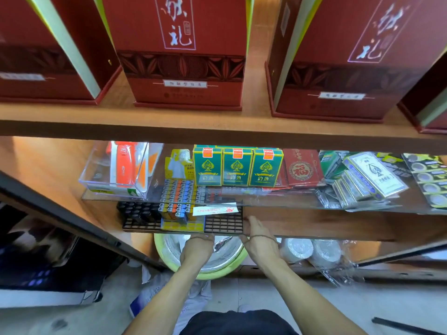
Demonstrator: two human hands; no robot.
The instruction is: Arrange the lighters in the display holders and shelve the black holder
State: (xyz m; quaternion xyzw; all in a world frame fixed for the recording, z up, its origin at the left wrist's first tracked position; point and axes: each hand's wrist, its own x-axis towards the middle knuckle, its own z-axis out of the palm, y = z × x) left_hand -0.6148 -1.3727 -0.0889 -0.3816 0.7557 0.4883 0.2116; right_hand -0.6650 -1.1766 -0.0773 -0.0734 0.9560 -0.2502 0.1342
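Wooden shelving fills the wall here. Tall red gift boxes (183, 68) stand along the upper shelf (217, 126), and there is pale floor (242, 293) below. On the middle shelf (326, 223) a clear riser (278, 201) carries green card packs (237, 168) standing upright in a row.

Under that riser, three trays sit side by side along the shelf's front lip. On the left is a black tray (137, 224) partly filled with dark lighters. In the middle is a yellow tray (180, 227) packed with coloured lighters (177, 197) standing upright. On the right is the black holder (223, 223).

The black holder lies flat with its grid of cells facing up. Its front edge is level with the shelf lip, and it touches the yellow tray. Its back runs under the riser, so I cannot tell its long axis. A white paper slip (215, 210) lies across its rear cells.

The hands are apart. The right hand (260, 238) has straight fingers against the holder's right front corner. The left hand (197, 249) is just below the holder's front edge with its fingers hidden, so I cannot tell whether it grips.
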